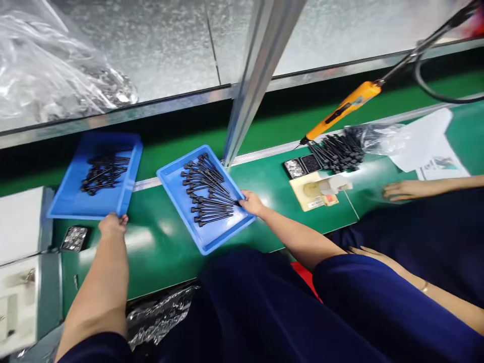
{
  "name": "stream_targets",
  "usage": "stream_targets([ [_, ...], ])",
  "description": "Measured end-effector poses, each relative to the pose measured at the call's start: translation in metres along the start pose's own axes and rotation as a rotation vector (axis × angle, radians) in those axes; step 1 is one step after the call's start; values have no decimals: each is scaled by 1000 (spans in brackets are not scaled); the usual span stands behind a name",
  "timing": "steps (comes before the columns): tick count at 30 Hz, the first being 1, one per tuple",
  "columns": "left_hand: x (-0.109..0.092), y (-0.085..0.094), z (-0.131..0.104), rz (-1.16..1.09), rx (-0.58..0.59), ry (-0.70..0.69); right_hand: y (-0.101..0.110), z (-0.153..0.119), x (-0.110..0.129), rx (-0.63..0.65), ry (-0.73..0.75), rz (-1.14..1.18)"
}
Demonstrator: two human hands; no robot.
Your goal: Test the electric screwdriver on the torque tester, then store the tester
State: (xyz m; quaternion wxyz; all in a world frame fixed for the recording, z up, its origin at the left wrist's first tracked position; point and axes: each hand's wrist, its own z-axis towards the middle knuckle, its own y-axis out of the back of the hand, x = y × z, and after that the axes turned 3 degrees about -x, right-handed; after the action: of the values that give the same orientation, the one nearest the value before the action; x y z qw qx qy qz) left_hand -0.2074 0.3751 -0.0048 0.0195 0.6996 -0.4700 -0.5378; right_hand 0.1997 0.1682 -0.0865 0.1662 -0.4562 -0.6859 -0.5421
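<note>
My left hand [113, 225] is closed on the near rim of a blue tray [70, 194] at the left, its fingertips partly hidden. Black rod-like parts [106, 174] with thicker heads lie piled in that tray. My right hand [251, 202] grips the right edge of a second blue tray [209, 239], which sits at an angle on the green bench. In it, more black rods with wide heads [206, 186] lie in loose rows, heads mostly to the left.
A small box of metal bits [75, 238] stands near the left tray. An orange electric screwdriver [340, 111] hangs at the right above piled black parts [336, 151]. A metal post [251, 75] rises behind the trays. A co-worker's hand [403, 190] rests at the right.
</note>
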Motion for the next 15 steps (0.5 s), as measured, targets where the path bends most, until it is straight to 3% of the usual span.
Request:
stream_targets([
  [2,-1,18,19,17,0,93,3,3,-9,16,-12,-15],
  [4,5,19,21,14,11,120,7,1,-13,19,-33,-30],
  [8,24,12,7,-14,55,112,16,-1,-15,19,-63,-72],
  [15,58,18,-15,-72,78,106,26,7,-23,40,-64,-144],
])
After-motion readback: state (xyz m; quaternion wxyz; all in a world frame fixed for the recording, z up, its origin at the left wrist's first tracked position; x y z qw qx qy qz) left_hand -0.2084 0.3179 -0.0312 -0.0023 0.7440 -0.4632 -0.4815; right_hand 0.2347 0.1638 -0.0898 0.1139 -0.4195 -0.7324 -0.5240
